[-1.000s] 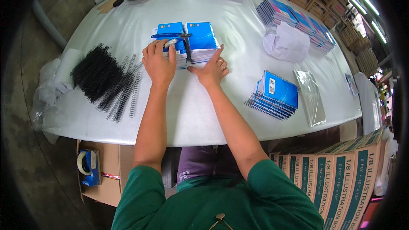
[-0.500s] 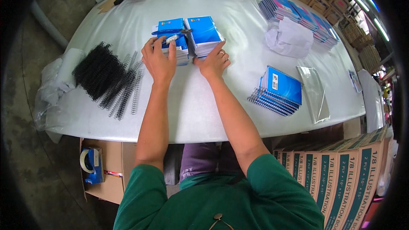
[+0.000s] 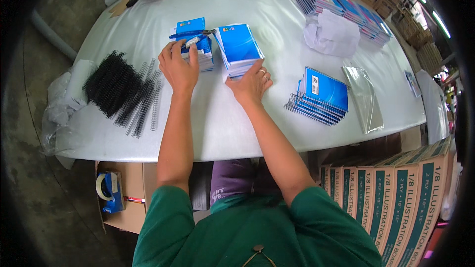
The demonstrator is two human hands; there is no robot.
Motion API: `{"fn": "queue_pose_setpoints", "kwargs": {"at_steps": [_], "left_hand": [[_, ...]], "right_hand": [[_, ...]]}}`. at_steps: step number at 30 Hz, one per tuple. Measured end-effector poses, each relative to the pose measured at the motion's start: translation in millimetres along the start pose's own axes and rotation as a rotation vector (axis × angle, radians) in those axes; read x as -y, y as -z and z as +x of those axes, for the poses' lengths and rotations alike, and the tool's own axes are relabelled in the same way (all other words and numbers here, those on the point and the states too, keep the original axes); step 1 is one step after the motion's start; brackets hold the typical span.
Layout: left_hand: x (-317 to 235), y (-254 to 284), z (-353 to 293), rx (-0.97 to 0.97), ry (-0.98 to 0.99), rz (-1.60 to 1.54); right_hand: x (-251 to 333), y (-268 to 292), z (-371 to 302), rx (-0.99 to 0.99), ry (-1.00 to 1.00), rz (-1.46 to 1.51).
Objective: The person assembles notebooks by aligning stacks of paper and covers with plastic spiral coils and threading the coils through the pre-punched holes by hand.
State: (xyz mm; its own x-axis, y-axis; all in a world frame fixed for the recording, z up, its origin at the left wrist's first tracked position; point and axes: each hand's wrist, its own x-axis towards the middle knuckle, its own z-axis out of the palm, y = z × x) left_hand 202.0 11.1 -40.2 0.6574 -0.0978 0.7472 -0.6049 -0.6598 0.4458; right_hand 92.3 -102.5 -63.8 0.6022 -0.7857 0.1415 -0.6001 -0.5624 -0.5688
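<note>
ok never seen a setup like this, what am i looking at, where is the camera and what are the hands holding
No machine here: a person works with bare hands. The view comes from the left of two fisheye cameras worn on the head, looking down, so straight edges bend. On the white table, black spiral coils lie to the left and blue spiral-bound notebooks to the right. The left hand holds blue-handled pliers by one notebook stack; the right hand touches the near right corner of a second stack.

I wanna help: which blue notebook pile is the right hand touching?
The pile right of the pliers: the right hand touches its near end; it touches no other pile.
</note>
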Motion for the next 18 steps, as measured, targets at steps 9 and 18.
{"fn": "queue_pose_setpoints", "kwargs": {"at_steps": [9,18], "left_hand": [[-53,29,-5,-0.267,-0.363,-0.411],[-50,55,-76,0.982,0.466,-0.975]], "right_hand": [[-60,37,-90,-0.046,0.196,-0.047],[-127,108,-111,0.21,0.475,-0.013]]}}
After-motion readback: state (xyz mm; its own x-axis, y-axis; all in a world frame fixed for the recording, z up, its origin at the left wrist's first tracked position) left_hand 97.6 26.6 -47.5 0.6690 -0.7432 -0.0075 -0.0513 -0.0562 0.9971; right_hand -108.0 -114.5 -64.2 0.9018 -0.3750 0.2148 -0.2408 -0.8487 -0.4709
